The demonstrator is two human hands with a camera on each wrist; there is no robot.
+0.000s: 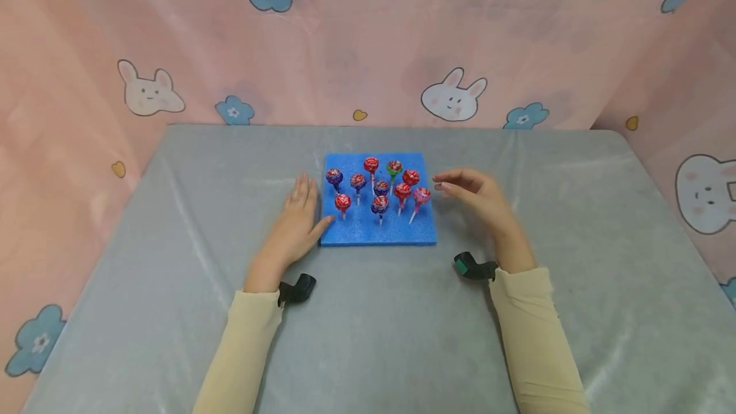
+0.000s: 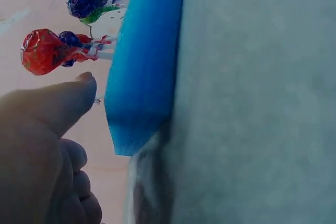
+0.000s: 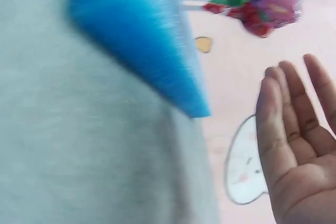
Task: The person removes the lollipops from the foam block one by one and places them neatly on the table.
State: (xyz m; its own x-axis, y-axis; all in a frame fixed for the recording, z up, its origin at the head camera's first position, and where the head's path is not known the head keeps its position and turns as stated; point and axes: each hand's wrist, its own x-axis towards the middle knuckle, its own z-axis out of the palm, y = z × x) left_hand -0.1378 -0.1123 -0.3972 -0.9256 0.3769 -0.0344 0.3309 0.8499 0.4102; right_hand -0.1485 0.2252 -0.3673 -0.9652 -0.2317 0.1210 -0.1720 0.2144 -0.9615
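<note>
Head view: a pale left sleeve (image 1: 236, 350) and right sleeve (image 1: 531, 337) low in the frame. Left of centre, the left hand (image 1: 294, 225) lies flat, grasping nothing, thumb over the edge of the blue foam board (image 1: 376, 235). Right of centre, the right hand (image 1: 480, 200) hovers empty, fingers loosely bent, near the pink lollipop (image 1: 422, 195). Mid-frame, the other lollipops (image 1: 379, 204) stand in the foam. Looks like lining up; next move would want a pinch. Behind, up top, a bunny-print curtain (image 1: 356, 50).
</note>
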